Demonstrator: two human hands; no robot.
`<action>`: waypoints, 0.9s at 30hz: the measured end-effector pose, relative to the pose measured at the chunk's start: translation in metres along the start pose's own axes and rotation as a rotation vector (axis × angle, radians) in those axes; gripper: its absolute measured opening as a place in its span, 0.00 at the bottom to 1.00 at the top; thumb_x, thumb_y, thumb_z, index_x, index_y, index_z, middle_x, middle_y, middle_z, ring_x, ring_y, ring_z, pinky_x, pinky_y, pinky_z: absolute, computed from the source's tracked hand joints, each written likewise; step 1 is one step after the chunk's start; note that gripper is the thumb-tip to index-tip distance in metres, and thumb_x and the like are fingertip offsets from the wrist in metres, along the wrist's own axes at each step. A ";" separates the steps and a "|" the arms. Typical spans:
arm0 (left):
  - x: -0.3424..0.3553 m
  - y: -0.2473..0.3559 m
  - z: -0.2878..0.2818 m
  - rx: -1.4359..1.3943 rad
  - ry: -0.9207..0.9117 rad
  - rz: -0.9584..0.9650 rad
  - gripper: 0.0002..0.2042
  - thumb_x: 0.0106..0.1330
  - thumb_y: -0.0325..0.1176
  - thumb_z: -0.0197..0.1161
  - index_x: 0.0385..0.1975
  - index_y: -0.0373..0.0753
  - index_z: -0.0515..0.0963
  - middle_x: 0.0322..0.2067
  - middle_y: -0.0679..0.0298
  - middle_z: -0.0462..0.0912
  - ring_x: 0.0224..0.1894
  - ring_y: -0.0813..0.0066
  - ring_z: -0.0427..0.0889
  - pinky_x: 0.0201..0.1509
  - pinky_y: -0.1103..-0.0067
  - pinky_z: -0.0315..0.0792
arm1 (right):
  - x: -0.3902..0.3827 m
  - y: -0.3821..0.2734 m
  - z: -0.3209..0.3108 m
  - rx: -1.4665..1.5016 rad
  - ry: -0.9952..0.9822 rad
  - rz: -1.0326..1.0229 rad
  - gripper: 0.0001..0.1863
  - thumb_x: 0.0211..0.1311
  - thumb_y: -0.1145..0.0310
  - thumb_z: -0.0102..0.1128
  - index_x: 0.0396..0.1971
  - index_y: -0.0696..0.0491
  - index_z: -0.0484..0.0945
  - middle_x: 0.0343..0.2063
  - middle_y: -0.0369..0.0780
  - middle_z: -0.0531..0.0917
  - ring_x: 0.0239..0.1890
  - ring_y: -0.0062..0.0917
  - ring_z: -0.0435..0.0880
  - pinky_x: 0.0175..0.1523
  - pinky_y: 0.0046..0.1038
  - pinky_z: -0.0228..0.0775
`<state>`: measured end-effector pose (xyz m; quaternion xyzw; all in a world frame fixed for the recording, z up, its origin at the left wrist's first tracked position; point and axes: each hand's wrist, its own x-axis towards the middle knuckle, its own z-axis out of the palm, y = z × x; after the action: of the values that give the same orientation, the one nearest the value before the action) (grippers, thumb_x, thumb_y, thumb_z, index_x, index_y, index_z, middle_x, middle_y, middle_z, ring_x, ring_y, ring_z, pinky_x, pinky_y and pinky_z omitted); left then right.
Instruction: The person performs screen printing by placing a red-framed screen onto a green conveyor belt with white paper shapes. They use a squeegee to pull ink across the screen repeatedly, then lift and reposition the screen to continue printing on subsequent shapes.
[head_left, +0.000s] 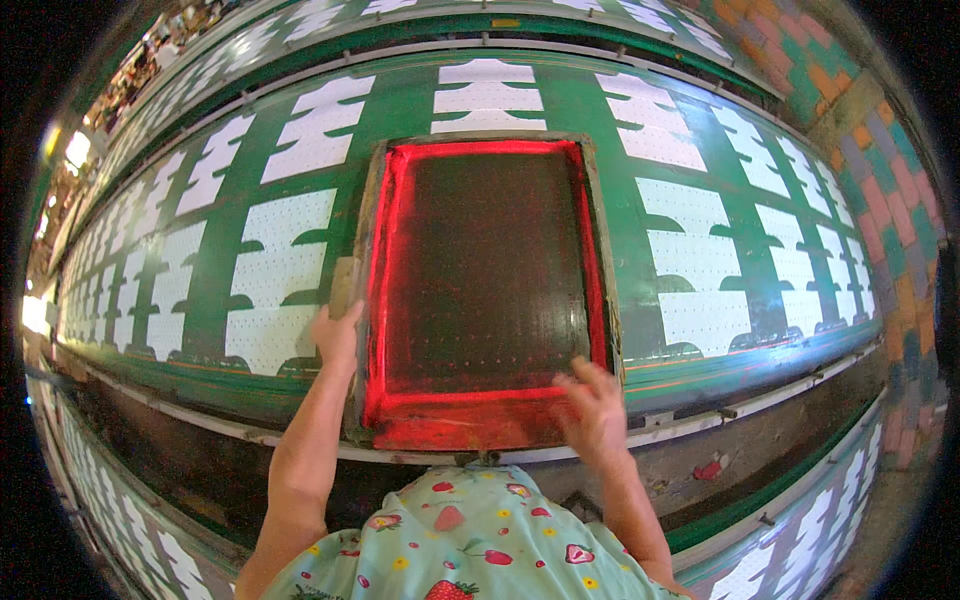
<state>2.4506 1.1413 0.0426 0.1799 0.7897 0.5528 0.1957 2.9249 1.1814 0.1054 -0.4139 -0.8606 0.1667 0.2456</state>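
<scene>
A screen-printing frame lies in front of me on the long green table. Its dark mesh is bordered in bright red, with a wide red strip at the near end. My left hand is closed at the frame's left side, on a light wooden handle beside the rim. Over the near right corner is my right hand, its fingers smeared by motion. Whether it touches the frame is unclear. White cut fabric pieces with curved notches lie in rows on both sides.
A metal rail runs along the table's near edge. Another table with white pieces stands behind the gap at lower right, and more tables lie beyond the far rail. Coloured paving borders the right side. A small red scrap lies below the rail.
</scene>
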 end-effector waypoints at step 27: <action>0.010 -0.028 -0.001 -0.037 0.126 0.179 0.22 0.84 0.45 0.60 0.63 0.32 0.82 0.55 0.45 0.90 0.58 0.46 0.89 0.65 0.61 0.79 | 0.021 -0.124 0.047 -0.302 -0.490 -0.123 0.29 0.54 0.77 0.68 0.60 0.45 0.89 0.48 0.44 0.92 0.52 0.44 0.91 0.57 0.46 0.83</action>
<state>2.4403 1.1364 0.0149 0.2109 0.7710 0.5928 0.0986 2.8091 1.1191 0.1338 -0.3401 -0.9328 0.1167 -0.0244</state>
